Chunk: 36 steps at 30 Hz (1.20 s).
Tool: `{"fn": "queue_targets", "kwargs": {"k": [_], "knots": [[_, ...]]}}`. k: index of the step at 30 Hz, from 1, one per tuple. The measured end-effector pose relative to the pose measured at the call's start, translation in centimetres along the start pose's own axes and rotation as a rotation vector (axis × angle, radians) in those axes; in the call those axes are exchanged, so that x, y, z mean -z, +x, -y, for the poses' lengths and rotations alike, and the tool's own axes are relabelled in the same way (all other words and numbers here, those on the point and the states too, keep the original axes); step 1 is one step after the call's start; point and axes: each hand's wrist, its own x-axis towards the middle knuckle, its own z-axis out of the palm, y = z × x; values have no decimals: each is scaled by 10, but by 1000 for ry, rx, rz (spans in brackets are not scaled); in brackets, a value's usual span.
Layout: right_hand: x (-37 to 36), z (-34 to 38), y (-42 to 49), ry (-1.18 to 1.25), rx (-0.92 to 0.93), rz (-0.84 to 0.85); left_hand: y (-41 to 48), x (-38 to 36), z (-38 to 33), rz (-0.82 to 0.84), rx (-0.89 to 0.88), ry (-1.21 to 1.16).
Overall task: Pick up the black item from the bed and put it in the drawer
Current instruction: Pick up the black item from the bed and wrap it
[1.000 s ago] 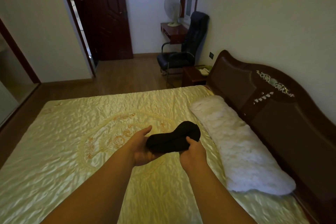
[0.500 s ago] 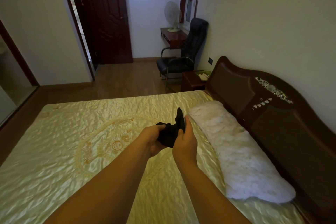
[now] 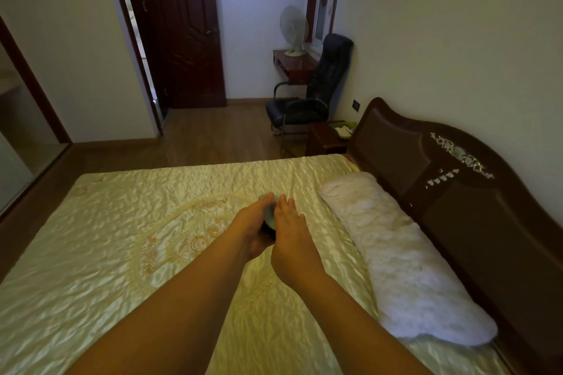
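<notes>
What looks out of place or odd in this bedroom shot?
Nothing stands out. The black item is pressed between the left hand and right hand above the bed; the white pillow lies along the headboard.

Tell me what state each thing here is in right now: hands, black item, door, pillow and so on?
black item: pressed between both hands, mostly hidden, above the bed.
left hand: closed on the black item.
right hand: flat against the item's other side.
bed: made, cover wrinkled.
white pillow: lying along the headboard.
door: open.
fan: standing on the desk; running or not, cannot tell.
office chair: unoccupied.
</notes>
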Motion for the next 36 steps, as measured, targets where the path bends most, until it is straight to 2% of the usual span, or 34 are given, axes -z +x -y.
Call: {"fn": "queue_targets", "kwargs": {"k": [2,4,5,8,11,16,21,25,28,33,36], "knots": [[0,2,-2,17,-6,75,-1,3,1,-30,-35,41],[1,4,-4,229,-48,127,-3,10,0,-66,-66,86],[3,4,-4,391,-100,93,-4,14,-2,-87,-85,119],[13,2,4,843,-400,-82,-7,24,-8,-121,-152,235],[14,2,10,1143,-621,12,-17,30,-10,-84,-207,274],[-5,15,2,1367,-615,172,-32,41,-11,-29,-389,402],[-16,32,-1,1265,-549,145,-44,68,-20,-44,-509,620],[-22,42,-3,876,-436,14,-54,98,-37,-12,-555,919],[-30,60,-4,658,-316,1,-65,120,-46,-19,-571,1143],[-44,107,-3,607,-230,14,-85,162,-58,-95,-610,1107],[-52,139,0,502,-87,21,-104,189,-70,-170,-642,1082]]}}
